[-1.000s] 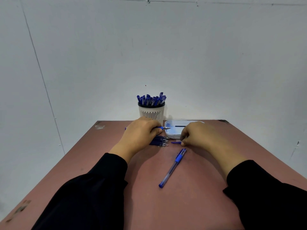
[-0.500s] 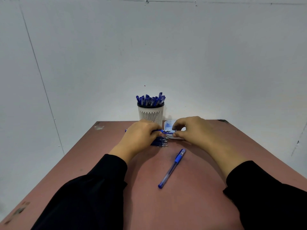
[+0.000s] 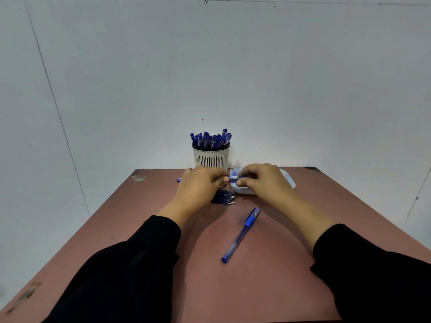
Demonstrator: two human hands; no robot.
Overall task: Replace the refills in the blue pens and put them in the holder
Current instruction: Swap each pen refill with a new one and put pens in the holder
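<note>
Gripping: your left hand [image 3: 201, 183] and right hand [image 3: 261, 180] both pinch one pen [image 3: 233, 179].
Handling: light, slick, so hold the barrel ends.

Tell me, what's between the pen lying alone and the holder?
In the head view, loose refills lie between the lone pen and the holder.

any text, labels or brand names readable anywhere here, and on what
None can be read.
Pen lying on the table: a dark mark by its blue grip, too small to read.
Pens in the holder: any print too small and blurred.
Holder: only vertical slots.
White tray: no label visible.
</note>
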